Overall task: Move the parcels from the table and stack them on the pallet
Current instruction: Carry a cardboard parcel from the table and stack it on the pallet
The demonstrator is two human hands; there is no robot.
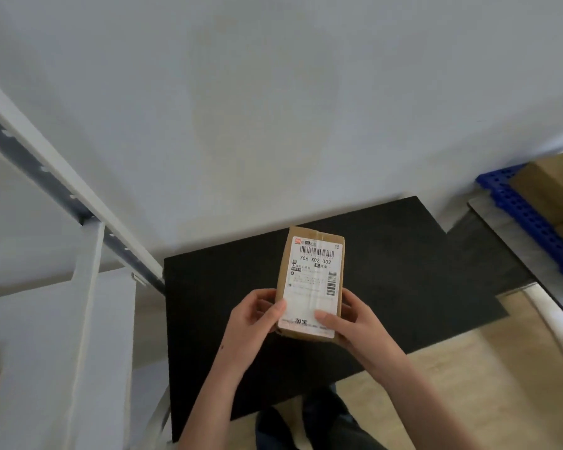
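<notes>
A small brown cardboard parcel with a white shipping label and barcodes is held over the black table. My left hand grips its near left edge, thumb on the label. My right hand grips the near right edge the same way. At the far right lies the blue pallet, with brown cardboard boxes stacked on it. The pallet is only partly in view.
A white and grey metal shelf frame runs along the left side, close to the table's left edge. A white wall fills the upper view. Light wooden floor shows on the right, and my legs stand below the table's near edge.
</notes>
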